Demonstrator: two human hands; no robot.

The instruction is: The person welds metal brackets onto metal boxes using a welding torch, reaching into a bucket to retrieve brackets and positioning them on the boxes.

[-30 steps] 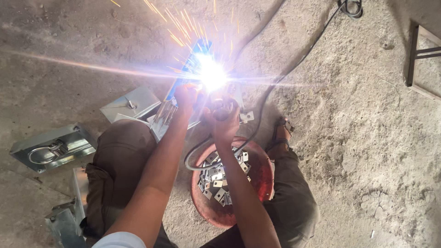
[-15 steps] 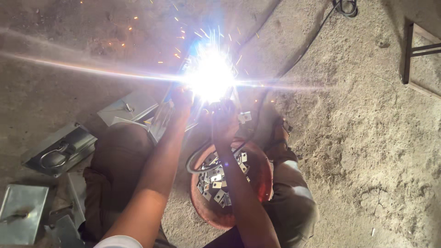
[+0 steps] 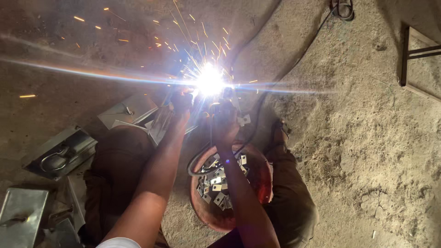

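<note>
A blinding white welding arc [image 3: 210,81] throws sparks up and to the left over the concrete floor. My left hand [image 3: 181,102] grips a metal workpiece [image 3: 161,125] just left of the arc. My right hand [image 3: 223,120] is closed around the welding electrode holder right under the glare; a black cable [image 3: 198,161] loops down from it. The glare hides the exact spot where electrode and metal meet. Both forearms reach forward between my knees.
A red round bowl [image 3: 256,183] with several small metal brackets sits between my legs. Flat metal boxes lie at the left [image 3: 59,149], [image 3: 128,110], [image 3: 20,216]. A black cable runs to the top right [image 3: 298,57]. A dark metal frame [image 3: 406,55] stands at the far right.
The arc flared very bright half a second ago and has shrunk a little, with longer sparks flying up-left. The view has shifted, bringing more metal boxes in at the lower left.
</note>
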